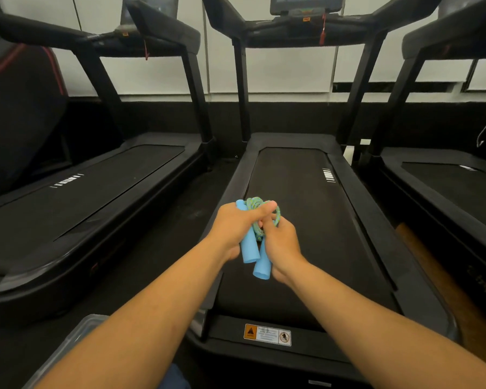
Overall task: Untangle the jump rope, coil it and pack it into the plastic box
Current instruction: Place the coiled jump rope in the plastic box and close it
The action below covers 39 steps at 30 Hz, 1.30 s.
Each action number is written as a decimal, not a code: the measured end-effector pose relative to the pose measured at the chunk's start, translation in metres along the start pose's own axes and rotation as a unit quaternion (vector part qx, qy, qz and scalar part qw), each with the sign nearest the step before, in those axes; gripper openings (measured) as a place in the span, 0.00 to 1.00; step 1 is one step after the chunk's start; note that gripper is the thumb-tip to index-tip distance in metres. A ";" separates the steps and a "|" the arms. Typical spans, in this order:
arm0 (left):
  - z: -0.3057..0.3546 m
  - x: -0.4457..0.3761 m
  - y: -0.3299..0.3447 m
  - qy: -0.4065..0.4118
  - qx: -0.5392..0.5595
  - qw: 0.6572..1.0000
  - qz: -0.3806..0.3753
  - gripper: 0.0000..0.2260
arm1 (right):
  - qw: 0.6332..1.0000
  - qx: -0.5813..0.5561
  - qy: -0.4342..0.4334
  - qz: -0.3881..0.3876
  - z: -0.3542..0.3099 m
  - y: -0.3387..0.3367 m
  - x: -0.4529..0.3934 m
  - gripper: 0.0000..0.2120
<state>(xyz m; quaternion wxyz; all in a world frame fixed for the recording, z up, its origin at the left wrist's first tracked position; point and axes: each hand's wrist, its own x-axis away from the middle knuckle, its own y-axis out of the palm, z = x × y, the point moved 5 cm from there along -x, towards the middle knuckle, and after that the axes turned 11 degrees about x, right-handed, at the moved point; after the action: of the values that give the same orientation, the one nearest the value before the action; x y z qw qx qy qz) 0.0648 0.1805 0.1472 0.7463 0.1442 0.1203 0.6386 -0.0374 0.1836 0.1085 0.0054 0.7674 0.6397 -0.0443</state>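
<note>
Jump rope (260, 220) gripped by left hand (236, 224) and right hand (281, 242) above black treadmill belt (306, 220), white wall (286, 71) behind

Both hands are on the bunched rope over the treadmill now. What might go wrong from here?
1. The cord sits bunched between the left hand and the right hand; pulling hard may tighten the tangle.
2. The blue handles hang partly free and might slip onto the treadmill belt.
3. The plastic box sits low under the left forearm, easy to bump.

Three treadmills (300, 209), one jump rope (260, 220) with two blue handles (249, 245), one plastic box (68, 343), two hands (233, 223).
</note>
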 end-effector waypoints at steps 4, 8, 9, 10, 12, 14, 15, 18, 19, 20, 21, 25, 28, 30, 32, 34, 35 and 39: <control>0.009 -0.003 -0.023 0.033 -0.055 0.997 0.038 0.08 | 1.000 -0.010 0.003 -0.014 0.003 0.026 -0.005 0.11; 0.012 -0.011 -0.051 0.023 -0.079 0.995 0.063 0.05 | 1.000 -0.018 -0.004 -0.012 0.003 0.042 -0.012 0.10; 0.013 -0.014 -0.057 0.019 -0.075 0.996 0.053 0.07 | 1.000 -0.018 -0.009 -0.014 0.003 0.046 -0.015 0.11; 0.013 -0.018 -0.063 0.018 -0.076 0.996 0.044 0.09 | 1.000 -0.020 -0.009 -0.019 0.005 0.050 -0.017 0.11; 0.016 -0.024 -0.074 0.022 -0.081 0.996 0.040 0.14 | 0.999 -0.034 -0.001 -0.034 0.009 0.060 -0.022 0.12; 0.016 -0.028 -0.091 0.025 -0.077 0.995 0.055 0.16 | 0.997 -0.054 0.013 -0.046 0.018 0.073 -0.025 0.13; 0.016 -0.029 -0.099 0.028 -0.081 0.994 0.061 0.16 | 0.997 -0.059 0.020 -0.045 0.023 0.081 -0.026 0.13; 0.011 -0.030 -0.129 0.026 -0.093 0.993 0.064 0.15 | 0.996 -0.063 0.041 -0.041 0.037 0.105 -0.021 0.14; 0.009 -0.031 -0.138 0.024 -0.092 0.993 0.066 0.15 | 0.995 -0.078 0.051 -0.041 0.041 0.113 -0.018 0.15; 0.008 -0.030 -0.147 0.024 -0.090 0.993 0.068 0.15 | 0.993 -0.092 0.063 -0.041 0.043 0.120 -0.014 0.15; 0.007 -0.029 -0.155 0.022 -0.087 0.994 0.068 0.16 | 0.991 -0.103 0.073 -0.040 0.045 0.127 -0.011 0.16; -0.001 -0.028 -0.183 0.004 -0.060 0.996 0.058 0.21 | 0.978 -0.157 0.134 -0.043 0.052 0.154 0.001 0.25; -0.007 -0.029 -0.207 0.007 -0.055 0.996 0.076 0.18 | 0.968 -0.178 0.176 -0.027 0.065 0.177 0.002 0.29; -0.012 -0.032 -0.230 0.010 -0.063 0.993 0.098 0.18 | 0.967 -0.162 0.198 -0.019 0.078 0.196 0.001 0.27; -0.018 -0.035 -0.258 0.009 -0.081 0.990 0.117 0.18 | 0.965 -0.148 0.214 -0.021 0.094 0.218 0.001 0.25; -0.027 -0.038 -0.287 -0.005 -0.109 0.985 0.133 0.17 | 0.960 -0.153 0.231 -0.031 0.113 0.243 0.001 0.24; -0.033 -0.039 -0.302 -0.016 -0.121 0.983 0.139 0.16 | 0.956 -0.159 0.242 -0.037 0.123 0.256 0.001 0.25; -0.067 -0.045 -0.365 -0.067 -0.138 0.974 0.166 0.18 | 0.944 -0.165 0.279 -0.066 0.174 0.303 -0.002 0.28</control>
<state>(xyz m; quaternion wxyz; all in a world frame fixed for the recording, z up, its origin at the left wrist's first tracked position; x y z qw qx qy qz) 0.3684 0.0878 -0.0499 0.6486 0.1006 -0.0452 0.7531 0.2488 0.1152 -0.0792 -0.0494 0.6933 0.6633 0.2774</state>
